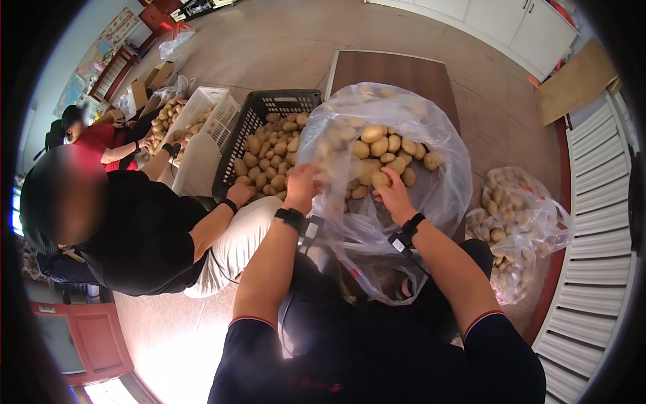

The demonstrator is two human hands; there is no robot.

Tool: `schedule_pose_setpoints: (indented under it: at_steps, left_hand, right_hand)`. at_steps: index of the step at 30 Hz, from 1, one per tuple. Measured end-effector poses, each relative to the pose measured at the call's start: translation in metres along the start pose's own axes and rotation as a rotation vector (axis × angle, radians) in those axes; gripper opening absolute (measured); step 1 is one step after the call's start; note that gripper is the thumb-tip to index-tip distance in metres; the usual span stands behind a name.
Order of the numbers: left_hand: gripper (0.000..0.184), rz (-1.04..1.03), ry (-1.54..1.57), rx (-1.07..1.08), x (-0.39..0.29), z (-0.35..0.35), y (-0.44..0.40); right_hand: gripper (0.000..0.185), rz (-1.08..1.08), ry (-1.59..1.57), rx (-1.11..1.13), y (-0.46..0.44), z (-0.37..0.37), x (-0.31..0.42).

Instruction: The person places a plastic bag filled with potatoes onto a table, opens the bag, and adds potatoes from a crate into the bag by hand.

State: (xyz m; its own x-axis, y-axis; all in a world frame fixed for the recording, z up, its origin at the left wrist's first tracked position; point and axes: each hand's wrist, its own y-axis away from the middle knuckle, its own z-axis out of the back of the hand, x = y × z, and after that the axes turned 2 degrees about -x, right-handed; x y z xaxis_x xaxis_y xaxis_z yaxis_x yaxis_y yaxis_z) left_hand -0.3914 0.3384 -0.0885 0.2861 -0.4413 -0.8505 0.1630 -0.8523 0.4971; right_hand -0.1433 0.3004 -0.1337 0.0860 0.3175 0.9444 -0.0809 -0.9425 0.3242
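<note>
A large clear plastic bag (452, 145) stands open in front of me, with many potatoes (372, 133) inside. My right hand (396, 196) reaches over its near rim, fingers closed around a potato (381, 178) among the others. My left hand (304, 188) is at the bag's left side, beside the black crate (282, 101). Its fingers are blurred and partly bent, and I cannot tell whether they grip the plastic. Potatoes (266, 155) fill much of that crate. Each of my wrists carries a black strap with a small device.
A brown board (393, 71) lies behind the bag. More bagged potatoes (501, 215) rest on the floor at right, near the white radiator (592, 229). A person in black (148, 222) sits close at left, one hand by the crate. Beyond are white crates (219, 111) and another person in red.
</note>
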Motion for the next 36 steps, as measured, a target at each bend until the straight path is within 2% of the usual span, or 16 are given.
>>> schedule_pose_setpoints:
  at_steps: [5, 7, 11, 12, 14, 16, 17, 20, 23, 24, 25, 27, 31, 32, 34, 36]
  left_hand:
    - [0.042, 0.037, -0.170, 0.262, 0.003, -0.016, 0.019]
    - [0.042, 0.051, -0.212, 0.282, 0.002, -0.022, 0.030]
    - [0.045, 0.106, -0.309, 0.320, 0.003, -0.034, 0.045]
    - [0.045, 0.095, -0.310, 0.301, 0.006, -0.035, 0.042]
    - [0.044, 0.197, -0.149, 0.445, 0.014, -0.033, 0.031]
    - [0.043, 0.210, -0.127, 0.490, 0.019, -0.030, 0.027]
    - [0.043, 0.231, -0.106, 0.552, 0.018, -0.029, 0.025]
    - [0.037, 0.117, -0.153, 0.482, 0.012, -0.023, 0.023]
    - [0.035, 0.180, 0.018, 0.457, 0.003, -0.019, 0.022]
    - [0.035, 0.145, 0.066, 0.395, 0.001, -0.018, 0.020]
    - [0.035, 0.112, 0.116, 0.333, -0.001, -0.017, 0.019]
    - [0.036, 0.106, 0.166, 0.315, -0.002, -0.008, 0.011]
    - [0.037, 0.133, 0.350, 0.215, -0.006, 0.015, -0.006]
    - [0.037, -0.014, 0.222, 0.160, -0.002, 0.020, -0.007]
    - [0.037, -0.069, 0.191, 0.045, -0.002, 0.031, -0.016]
    - [0.036, -0.150, 0.141, 0.024, 0.010, 0.049, -0.036]
  right_hand:
    - [0.057, -0.157, -0.226, 0.038, 0.001, 0.006, -0.006]
    - [0.047, -0.236, -0.343, 0.074, 0.010, 0.004, 0.005]
    - [0.045, -0.230, -0.445, 0.224, 0.015, -0.011, 0.013]
    - [0.043, -0.264, -0.390, 0.253, 0.020, -0.017, 0.022]
    - [0.041, -0.293, -0.333, 0.305, 0.023, -0.031, 0.028]
    - [0.036, -0.050, -0.010, 0.289, 0.024, -0.038, 0.023]
    - [0.036, -0.039, -0.010, 0.303, 0.025, -0.039, 0.023]
    - [0.029, 0.165, 0.162, 0.269, 0.026, -0.038, 0.031]
    - [0.029, 0.344, 0.420, 0.148, 0.009, -0.025, 0.021]
    - [0.032, 0.687, 0.631, -0.032, 0.002, -0.020, 0.015]
    - [0.032, 0.703, 0.633, -0.042, -0.005, -0.012, 0.009]
    - [0.044, 0.510, 0.753, -0.244, -0.010, -0.003, 0.013]
    - [0.059, 0.327, 0.973, -0.198, -0.024, 0.019, 0.018]
    - [0.059, 0.326, 0.974, -0.206, -0.023, 0.020, 0.023]
    - [0.062, 0.217, 1.068, -0.128, -0.018, 0.016, 0.035]
    - [0.061, 0.239, 1.079, -0.152, -0.019, 0.016, 0.031]
